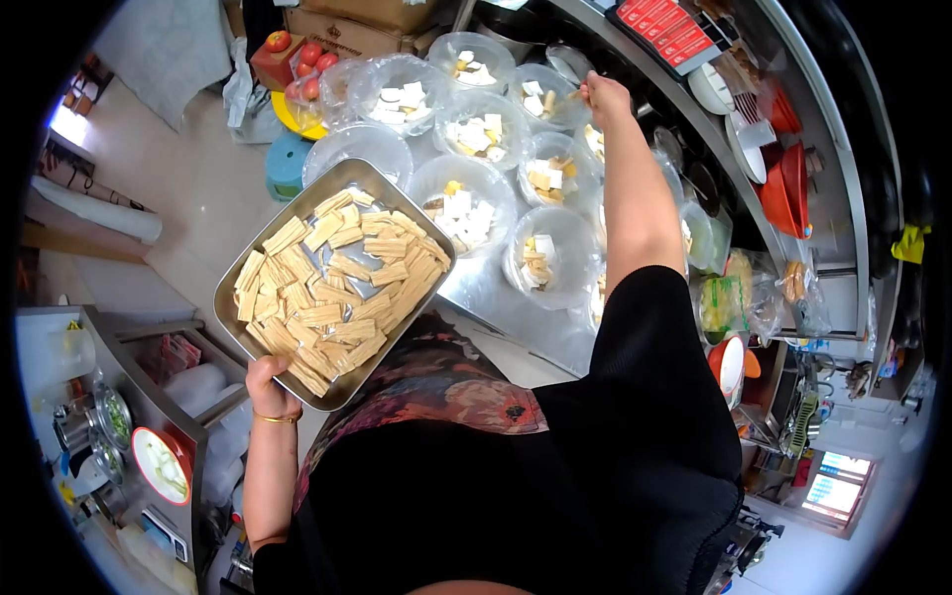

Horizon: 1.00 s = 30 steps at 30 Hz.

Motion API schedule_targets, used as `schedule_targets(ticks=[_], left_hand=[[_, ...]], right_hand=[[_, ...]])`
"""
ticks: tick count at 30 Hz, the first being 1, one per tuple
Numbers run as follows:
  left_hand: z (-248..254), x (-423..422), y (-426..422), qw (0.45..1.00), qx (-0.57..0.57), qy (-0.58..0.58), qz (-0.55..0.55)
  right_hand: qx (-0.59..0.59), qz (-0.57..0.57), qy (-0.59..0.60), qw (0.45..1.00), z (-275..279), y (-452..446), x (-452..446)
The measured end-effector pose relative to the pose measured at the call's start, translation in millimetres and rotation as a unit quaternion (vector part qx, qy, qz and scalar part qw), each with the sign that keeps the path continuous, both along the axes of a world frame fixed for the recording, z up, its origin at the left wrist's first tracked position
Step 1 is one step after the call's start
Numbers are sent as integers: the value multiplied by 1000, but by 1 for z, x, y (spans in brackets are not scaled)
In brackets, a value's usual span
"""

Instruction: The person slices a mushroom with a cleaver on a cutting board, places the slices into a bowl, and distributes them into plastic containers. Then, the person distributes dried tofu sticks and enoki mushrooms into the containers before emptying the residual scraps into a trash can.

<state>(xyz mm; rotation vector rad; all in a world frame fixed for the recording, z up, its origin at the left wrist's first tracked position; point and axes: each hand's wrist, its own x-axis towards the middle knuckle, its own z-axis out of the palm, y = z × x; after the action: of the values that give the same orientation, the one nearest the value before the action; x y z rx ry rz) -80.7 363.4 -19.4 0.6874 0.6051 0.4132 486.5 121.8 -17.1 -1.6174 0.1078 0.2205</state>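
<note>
Kinda cluttered kitchen-looking room tbh. The floor (198, 188) is pale, smooth and a bit shiny. There's a bare-metal table (486, 288) up front, metal shelving (848, 169) curving along the right (fisheye view), and a dark-sided cabinet (149, 387) on the left. Lower right, a small bright window (838, 486) sits in a whitish wall (897, 451).

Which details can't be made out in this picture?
All in the head view:
Right hand: too small to tell what, if anything, it grips.
Left hand: some fingers hidden beneath the tray.
Bowls behind the right arm: contents partly hidden by it.
Red sign: print too small to read.
</note>
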Motion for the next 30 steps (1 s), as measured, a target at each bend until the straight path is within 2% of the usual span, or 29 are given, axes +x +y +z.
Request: schedule_targets(ticks=[4,7,10,11,12,13,14,15,16,18,21,22,25,26,30], left_hand=[[10,5,-1,1000,6,20,18],[13,11,-3,1000,4,13,15],[13,21,-6,999,30,-4,25],[11,26,-5,999,34,15,36],[6,32,-4,999,19,24,31],[3,37,0,999,5,37,30],[7,49,0,999,1,48,23],[11,63,-3,998,-3,56,17],[12,73,-4,999,7,49,-4],[26,102,-14,999,16,16,-37],[43,131,-27,997,-1,-30,-77],[44,135,-29,995,2,-35,-88],[41,144,-27,994,17,-31,-104],[43,147,-26,993,12,-37,-108],[45,149,-14,990,6,-38,-133]], right_hand=[[132,11,2,991,4,8,-5],[104,-71,47,991,2,13,-4],[31,47,22,998,3,19,-11],[7,141,-40,989,4,24,-24],[-15,237,-99,966,21,36,-62],[-31,300,-109,947,45,46,-105],[-83,386,-137,908,69,54,-148],[-60,476,-229,847,64,62,-170],[-89,552,-229,797,69,66,-197],[-182,570,-389,701,66,70,-236],[-262,535,-374,711,63,71,-266],[-265,499,-365,740,60,73,-272],[-304,519,-283,747,56,76,-269],[-262,506,-335,750,46,77,-266],[-166,461,-353,797,34,80,-256]])
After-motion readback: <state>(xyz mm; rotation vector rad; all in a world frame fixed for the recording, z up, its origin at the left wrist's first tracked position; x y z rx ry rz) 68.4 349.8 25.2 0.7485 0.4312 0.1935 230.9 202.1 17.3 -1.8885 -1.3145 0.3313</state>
